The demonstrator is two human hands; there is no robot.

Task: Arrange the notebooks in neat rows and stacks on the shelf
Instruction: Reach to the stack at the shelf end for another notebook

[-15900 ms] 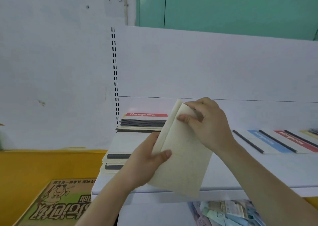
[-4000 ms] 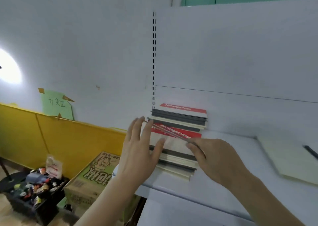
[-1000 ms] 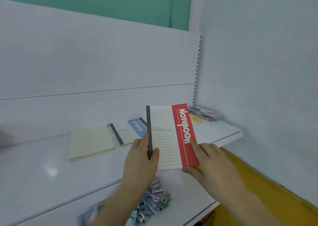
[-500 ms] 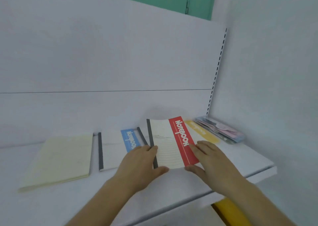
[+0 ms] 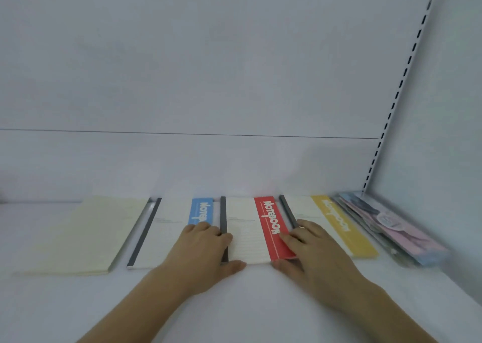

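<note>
A red-banded notebook [image 5: 250,228] lies flat on the white shelf [image 5: 78,303], in a row between a blue-banded notebook [image 5: 172,228] on its left and a yellow-banded notebook [image 5: 336,225] on its right. A plain cream notebook [image 5: 83,235] lies at the left end of the row. My left hand [image 5: 206,251] rests on the red notebook's dark spine, thumb at its near edge. My right hand [image 5: 310,251] lies flat over its red band and right edge, fingers straight.
A pile of pastel pink and blue packets [image 5: 391,228] fills the shelf's right corner against the slotted upright [image 5: 396,94]. The white back panel [image 5: 208,68] rises directly behind the row.
The red notebook has come down from my hands onto the shelf, into the gap between the blue and yellow ones. Both hands now lie flat on it.
</note>
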